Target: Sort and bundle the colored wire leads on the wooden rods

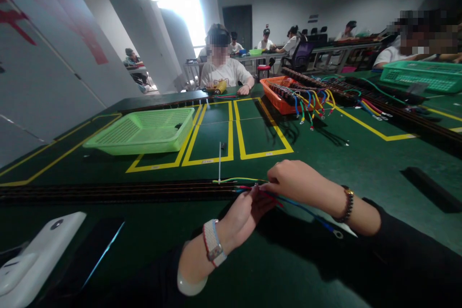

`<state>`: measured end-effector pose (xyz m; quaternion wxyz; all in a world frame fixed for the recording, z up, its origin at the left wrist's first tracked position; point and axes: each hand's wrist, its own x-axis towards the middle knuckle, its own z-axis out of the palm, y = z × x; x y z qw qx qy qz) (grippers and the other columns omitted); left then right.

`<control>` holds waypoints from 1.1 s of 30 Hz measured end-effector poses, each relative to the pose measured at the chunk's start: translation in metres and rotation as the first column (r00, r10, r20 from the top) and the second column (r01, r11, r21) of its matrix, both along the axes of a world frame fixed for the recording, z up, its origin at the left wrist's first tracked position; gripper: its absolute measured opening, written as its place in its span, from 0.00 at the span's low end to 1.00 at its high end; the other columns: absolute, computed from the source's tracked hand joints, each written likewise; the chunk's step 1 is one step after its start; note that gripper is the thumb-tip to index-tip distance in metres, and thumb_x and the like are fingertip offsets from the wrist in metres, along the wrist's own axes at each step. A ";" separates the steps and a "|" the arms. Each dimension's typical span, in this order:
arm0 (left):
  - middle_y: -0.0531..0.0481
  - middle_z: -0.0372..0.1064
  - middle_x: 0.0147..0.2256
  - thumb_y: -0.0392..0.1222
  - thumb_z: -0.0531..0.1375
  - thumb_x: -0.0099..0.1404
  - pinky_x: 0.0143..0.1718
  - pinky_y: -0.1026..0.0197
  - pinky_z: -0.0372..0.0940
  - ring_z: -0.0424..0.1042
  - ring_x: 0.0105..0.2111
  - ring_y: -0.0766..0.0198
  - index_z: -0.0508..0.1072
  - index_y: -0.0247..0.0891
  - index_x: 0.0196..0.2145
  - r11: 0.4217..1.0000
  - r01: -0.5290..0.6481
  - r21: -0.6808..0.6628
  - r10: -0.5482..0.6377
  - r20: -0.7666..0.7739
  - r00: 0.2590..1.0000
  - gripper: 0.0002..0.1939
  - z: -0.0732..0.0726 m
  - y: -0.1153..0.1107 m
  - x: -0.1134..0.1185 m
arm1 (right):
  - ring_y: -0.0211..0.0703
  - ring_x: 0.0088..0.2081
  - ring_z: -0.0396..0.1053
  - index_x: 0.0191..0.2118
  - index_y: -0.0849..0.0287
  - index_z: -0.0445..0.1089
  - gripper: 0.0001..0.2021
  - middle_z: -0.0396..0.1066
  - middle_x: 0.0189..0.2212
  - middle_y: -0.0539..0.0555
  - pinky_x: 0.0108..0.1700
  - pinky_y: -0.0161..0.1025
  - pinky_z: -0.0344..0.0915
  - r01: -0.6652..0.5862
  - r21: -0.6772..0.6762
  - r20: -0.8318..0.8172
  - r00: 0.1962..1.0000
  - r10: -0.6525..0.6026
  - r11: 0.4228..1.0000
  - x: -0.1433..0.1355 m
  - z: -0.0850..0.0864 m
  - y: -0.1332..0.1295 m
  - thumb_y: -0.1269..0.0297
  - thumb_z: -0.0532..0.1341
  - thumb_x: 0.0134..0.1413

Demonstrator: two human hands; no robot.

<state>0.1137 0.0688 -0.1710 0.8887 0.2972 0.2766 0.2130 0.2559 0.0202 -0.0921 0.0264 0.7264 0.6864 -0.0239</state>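
Note:
My left hand [241, 212] is closed around a small bundle of wires, its fingertips pinching them near the end of a long dark strip [126, 191]. From above, my right hand [294, 178] meets it with thumb and fingers pinched on the same wires; the exact spot is hidden. A blue wire [306, 210] runs out beneath my right hand to a ring terminal [338, 234]. Short red wire shows between the hands. Along the strip's end lies a yellow-green wire [229, 180], where a white cable tie [220, 163] sticks up.
A light green basket [144, 147] stands at the left. An orange basket [288, 101] holds strips with coloured wires hanging over its rim. Phones [96, 250] lie front left, a black piece [431, 188] at right. Across the table sits a person [225, 70].

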 end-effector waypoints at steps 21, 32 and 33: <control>0.46 0.73 0.35 0.47 0.56 0.59 0.44 0.63 0.69 0.72 0.36 0.69 0.69 0.34 0.37 0.998 0.023 0.057 -0.022 -0.020 1.000 0.13 0.008 -0.005 0.001 | 0.46 0.40 0.71 0.41 0.63 0.70 0.20 0.69 0.35 0.62 0.42 0.42 0.67 0.137 0.020 0.089 0.986 -0.139 0.990 -0.013 -0.004 -0.009 0.57 0.45 0.59; 0.54 0.64 0.22 0.53 0.52 0.59 0.28 0.68 0.56 0.67 0.24 0.72 0.63 0.36 0.29 0.990 0.051 0.135 -0.030 -0.151 0.988 0.16 0.011 -0.005 -0.003 | 0.40 0.42 0.70 0.41 0.61 0.72 0.23 0.69 0.37 0.60 0.45 0.36 0.65 0.143 -0.153 -0.014 0.989 -0.147 0.978 0.005 -0.021 0.013 0.50 0.48 0.57; 0.54 0.63 0.22 0.54 0.51 0.59 0.28 0.68 0.56 0.66 0.23 0.72 0.62 0.36 0.29 0.989 0.046 0.138 -0.024 -0.153 0.988 0.16 0.011 -0.005 -0.003 | 0.41 0.42 0.70 0.41 0.61 0.72 0.22 0.69 0.37 0.60 0.45 0.37 0.65 0.148 -0.153 -0.010 0.988 -0.152 0.977 0.005 -0.024 0.014 0.51 0.48 0.57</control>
